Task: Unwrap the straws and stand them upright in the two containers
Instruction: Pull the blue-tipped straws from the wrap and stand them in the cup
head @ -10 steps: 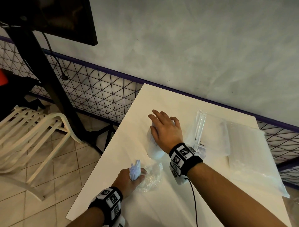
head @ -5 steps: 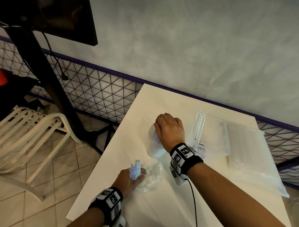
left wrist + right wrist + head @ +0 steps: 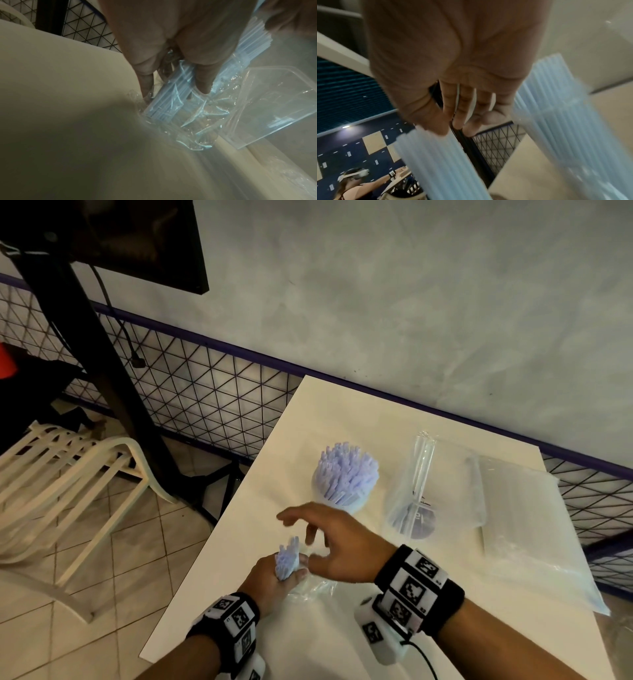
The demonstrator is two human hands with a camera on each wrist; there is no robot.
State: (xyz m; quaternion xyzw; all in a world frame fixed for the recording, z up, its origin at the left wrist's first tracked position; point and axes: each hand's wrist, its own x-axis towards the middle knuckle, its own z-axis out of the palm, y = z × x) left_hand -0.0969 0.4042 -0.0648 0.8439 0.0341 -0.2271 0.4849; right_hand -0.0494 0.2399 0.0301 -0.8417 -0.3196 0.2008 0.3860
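A white cup (image 3: 346,498) on the white table (image 3: 335,412) stands packed with upright pale blue straws (image 3: 344,470). To its right, a clear container (image 3: 416,508) holds a few thin straws. My left hand (image 3: 270,575) rests near the table's left edge and grips a small bundle of blue straws (image 3: 287,558) upright, still in its crumpled clear wrapper (image 3: 310,587). In the left wrist view my fingers (image 3: 203,83) curl round that wrapped bundle (image 3: 164,106). My right hand (image 3: 320,537) hovers just above the bundle, fingers spread and holding nothing. The right wrist view shows its fingers (image 3: 464,106) straight over the bundle (image 3: 440,162).
Two large clear plastic bags (image 3: 520,518) lie at the table's right side. A black wire-mesh fence (image 3: 205,392) runs behind the table under a grey wall. White plastic chairs (image 3: 61,474) and a dark stand (image 3: 89,330) are on the tiled floor at left.
My right hand has lifted off the top of the straw-filled cup and drawn back towards me, opening over the bundle in my left hand. The left hand has stayed put.
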